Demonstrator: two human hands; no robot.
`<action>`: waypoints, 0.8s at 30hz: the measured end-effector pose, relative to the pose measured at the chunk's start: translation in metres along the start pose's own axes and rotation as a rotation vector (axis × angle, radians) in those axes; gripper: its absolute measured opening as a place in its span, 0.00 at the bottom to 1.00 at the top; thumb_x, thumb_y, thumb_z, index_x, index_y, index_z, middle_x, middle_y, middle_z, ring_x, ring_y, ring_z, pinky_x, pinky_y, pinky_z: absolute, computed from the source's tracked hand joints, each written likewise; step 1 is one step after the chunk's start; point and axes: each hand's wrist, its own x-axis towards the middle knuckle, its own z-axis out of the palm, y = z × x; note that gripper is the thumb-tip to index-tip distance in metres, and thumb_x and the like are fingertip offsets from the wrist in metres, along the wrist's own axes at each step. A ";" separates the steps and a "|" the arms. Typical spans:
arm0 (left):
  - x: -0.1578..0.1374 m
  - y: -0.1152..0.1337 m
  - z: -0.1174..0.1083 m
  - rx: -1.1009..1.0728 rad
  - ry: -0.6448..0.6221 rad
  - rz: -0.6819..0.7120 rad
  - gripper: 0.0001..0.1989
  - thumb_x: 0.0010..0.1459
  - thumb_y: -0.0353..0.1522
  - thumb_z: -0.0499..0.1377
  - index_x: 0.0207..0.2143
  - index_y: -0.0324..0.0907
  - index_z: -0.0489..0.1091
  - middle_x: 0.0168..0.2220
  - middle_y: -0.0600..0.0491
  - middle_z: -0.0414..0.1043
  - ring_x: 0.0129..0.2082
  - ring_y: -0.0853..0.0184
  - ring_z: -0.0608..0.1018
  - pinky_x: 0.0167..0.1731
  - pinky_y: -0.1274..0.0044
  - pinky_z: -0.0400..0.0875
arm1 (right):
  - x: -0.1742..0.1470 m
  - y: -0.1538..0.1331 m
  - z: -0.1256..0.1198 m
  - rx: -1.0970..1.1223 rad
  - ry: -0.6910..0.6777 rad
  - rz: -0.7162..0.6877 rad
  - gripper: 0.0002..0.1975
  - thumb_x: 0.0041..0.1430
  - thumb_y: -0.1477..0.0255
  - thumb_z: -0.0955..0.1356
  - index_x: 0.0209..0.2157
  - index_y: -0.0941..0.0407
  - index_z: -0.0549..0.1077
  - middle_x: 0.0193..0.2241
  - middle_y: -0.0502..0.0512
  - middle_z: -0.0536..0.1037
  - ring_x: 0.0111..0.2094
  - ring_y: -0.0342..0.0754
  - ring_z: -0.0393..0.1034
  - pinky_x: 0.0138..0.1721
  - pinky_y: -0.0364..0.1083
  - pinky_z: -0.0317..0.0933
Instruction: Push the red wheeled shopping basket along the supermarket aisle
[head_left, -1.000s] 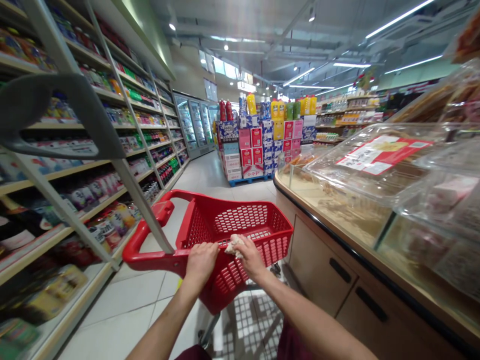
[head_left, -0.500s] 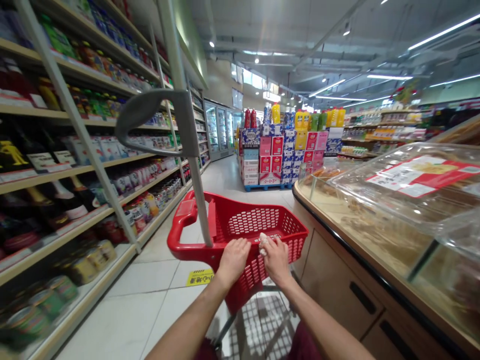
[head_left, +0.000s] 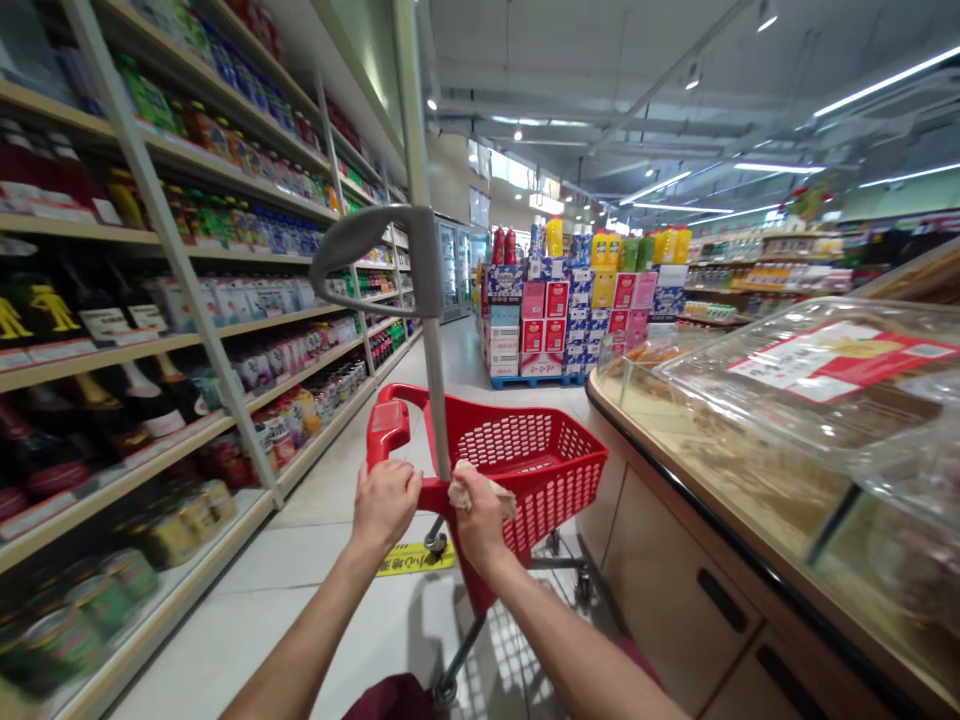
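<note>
A red plastic shopping cart [head_left: 480, 410] stands before me, seen from its side. A metal pole [head_left: 435, 390] with a grey loop handle [head_left: 433, 265] rises from it. My left hand [head_left: 386, 503] is closed over the near corner of the cart's red handle frame. Beside the pole's foot, at the near rim, my right hand [head_left: 480, 520] is closed on a crumpled whitish cloth [head_left: 463, 485]; part of it pokes out on the right side. The palm and the cloth's middle are hidden.
Shelves of bottles and cans [head_left: 172, 330] line the left. On the right runs a wooden counter [head_left: 675, 560] with clear plastic covers [head_left: 795, 400]. Stacked drink boxes [head_left: 555, 310] stand ahead on a blue pallet. A yellow floor sticker [head_left: 397, 560] lies below.
Both hands have moved left along the cart's rim, the left one onto the handle frame, the right one with the cloth to the pole. The cart has turned slightly and the pole appears further right.
</note>
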 end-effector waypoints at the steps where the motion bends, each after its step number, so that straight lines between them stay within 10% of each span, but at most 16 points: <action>1: -0.001 0.004 0.000 -0.012 -0.007 0.012 0.15 0.56 0.36 0.44 0.27 0.42 0.68 0.35 0.51 0.73 0.40 0.63 0.70 0.49 0.61 0.53 | -0.002 0.007 -0.003 -0.014 0.031 0.025 0.14 0.54 0.73 0.60 0.44 0.55 0.67 0.44 0.57 0.70 0.48 0.48 0.62 0.51 0.51 0.55; 8: -0.009 0.035 -0.002 -0.044 0.004 -0.006 0.14 0.56 0.34 0.45 0.27 0.41 0.68 0.36 0.50 0.73 0.44 0.60 0.69 0.50 0.57 0.51 | -0.013 0.022 -0.034 -0.027 0.012 -0.039 0.15 0.55 0.76 0.59 0.45 0.54 0.67 0.44 0.57 0.70 0.49 0.49 0.61 0.51 0.55 0.56; 13: -0.018 0.051 -0.002 -0.069 -0.008 0.047 0.12 0.56 0.33 0.46 0.34 0.41 0.68 0.41 0.47 0.71 0.48 0.58 0.67 0.50 0.55 0.52 | 0.102 -0.070 -0.076 -0.022 0.129 -0.393 0.15 0.55 0.77 0.60 0.44 0.53 0.67 0.52 0.53 0.62 0.55 0.51 0.54 0.53 0.56 0.53; 16: -0.020 0.055 -0.003 -0.111 -0.035 0.096 0.11 0.54 0.33 0.49 0.37 0.42 0.67 0.43 0.47 0.70 0.49 0.58 0.66 0.50 0.55 0.52 | 0.157 -0.082 -0.096 -0.169 -0.089 -0.644 0.13 0.57 0.77 0.59 0.41 0.51 0.70 0.53 0.48 0.62 0.59 0.49 0.45 0.58 0.58 0.42; 21: -0.018 0.057 -0.003 -0.158 -0.048 0.081 0.10 0.52 0.30 0.51 0.37 0.42 0.65 0.41 0.48 0.71 0.44 0.61 0.70 0.51 0.58 0.53 | 0.093 -0.015 -0.109 -0.236 -0.543 -0.739 0.15 0.56 0.79 0.60 0.42 0.52 0.70 0.48 0.51 0.70 0.56 0.47 0.52 0.56 0.52 0.49; 24: -0.019 0.062 -0.006 -0.218 -0.049 0.078 0.12 0.50 0.29 0.51 0.39 0.41 0.63 0.41 0.47 0.71 0.43 0.62 0.71 0.52 0.59 0.52 | 0.043 0.004 -0.109 -0.106 -0.539 -0.538 0.13 0.56 0.76 0.61 0.39 0.52 0.72 0.46 0.52 0.71 0.50 0.47 0.62 0.51 0.49 0.58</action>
